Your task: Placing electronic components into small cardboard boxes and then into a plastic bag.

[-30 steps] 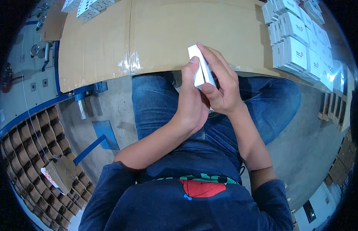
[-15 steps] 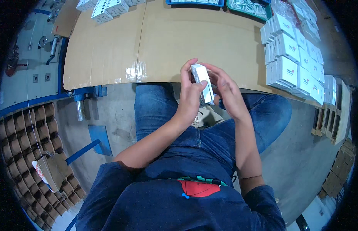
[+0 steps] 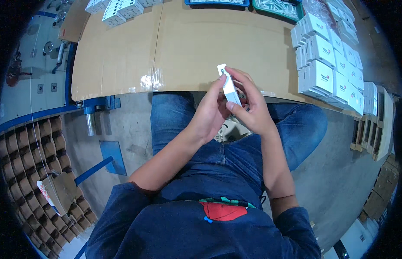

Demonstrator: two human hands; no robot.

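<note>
A small flat white box is held upright between both hands, just in front of the near edge of a cardboard-covered table. My left hand grips its left side, thumb up along the edge. My right hand wraps the right side, fingers curled over the top. Both hands hover above my lap in blue jeans.
Stacks of white boxes stand in rows on the table's right side. More white boxes lie at the far left. A green bin and a blue tray sit at the back. A divided cardboard crate stands on the floor at left.
The white box and both hands stay together at the table edge; the box has turned slightly more upright in the fingers. The view has shifted, showing more of the table.
</note>
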